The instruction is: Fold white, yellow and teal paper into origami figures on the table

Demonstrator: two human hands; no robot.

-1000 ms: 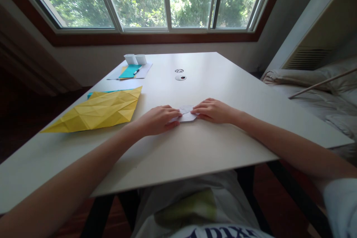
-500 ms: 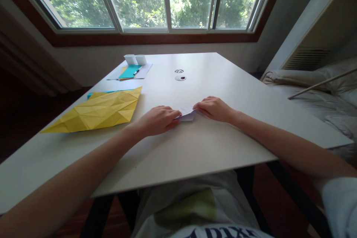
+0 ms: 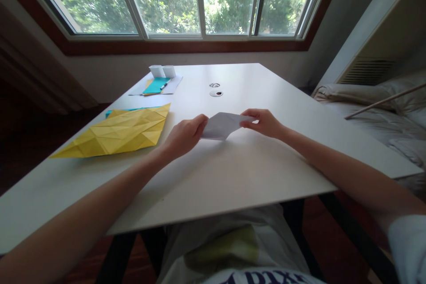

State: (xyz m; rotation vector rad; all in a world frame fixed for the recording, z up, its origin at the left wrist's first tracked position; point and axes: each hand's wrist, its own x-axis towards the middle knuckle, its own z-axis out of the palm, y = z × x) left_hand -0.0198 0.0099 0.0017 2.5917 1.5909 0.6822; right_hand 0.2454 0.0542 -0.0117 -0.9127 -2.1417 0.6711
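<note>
A small folded white paper [image 3: 221, 125] is held up just above the white table [image 3: 233, 173], its flat face tilted toward me. My left hand [image 3: 184, 135] pinches its left end and my right hand [image 3: 264, 123] pinches its right end. Both hands hover near the middle of the table, with my forearms reaching in from the near edge.
A large creased yellow paper [image 3: 118, 133] lies at the left over a teal sheet. At the far left corner are white sheets, a teal card [image 3: 155, 85] with a pen and two small white boxes [image 3: 162, 71]. Two round cable holes [image 3: 215, 89] sit mid-table. A bed [image 3: 382, 111] stands to the right.
The white paper lay flat on the table under my fingertips; both hands have now lifted it off the surface and tilted it up between them.
</note>
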